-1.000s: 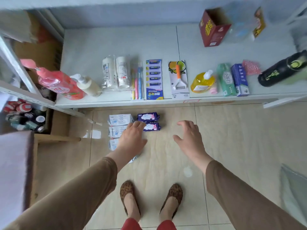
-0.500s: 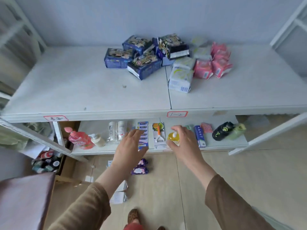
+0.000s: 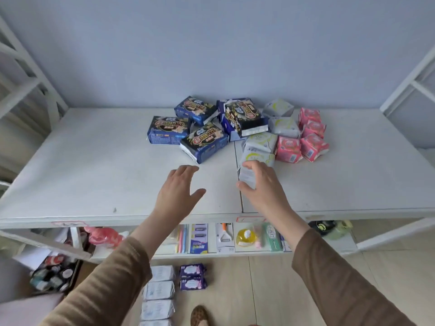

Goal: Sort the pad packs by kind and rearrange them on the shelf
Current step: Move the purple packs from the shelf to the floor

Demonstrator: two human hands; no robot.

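Note:
On the white top shelf (image 3: 94, 175) lies a jumbled heap of pad packs. Several dark blue packs (image 3: 204, 142) are at the left of the heap, several white-and-green packs (image 3: 261, 143) in the middle and several pink packs (image 3: 289, 149) at the right. My right hand (image 3: 261, 184) grips the nearest white-and-green pack (image 3: 246, 177), thumb on its near side and fingers over its top. Over the bare shelf, just short of the blue packs, my left hand (image 3: 179, 191) hovers with fingers spread, holding nothing.
The lower shelf (image 3: 235, 254) carries toiletries: a pink bottle (image 3: 103, 235), toothbrushes, a yellow soap bottle (image 3: 244, 237). On the floor below lie several white packs (image 3: 159, 290) and two purple packs (image 3: 193, 276). White frame posts stand at both sides.
My view rose from the floor to the top shelf. Both hands lifted from the floor packs to the top shelf; my right hand reached the front white-and-green pack and closed on it.

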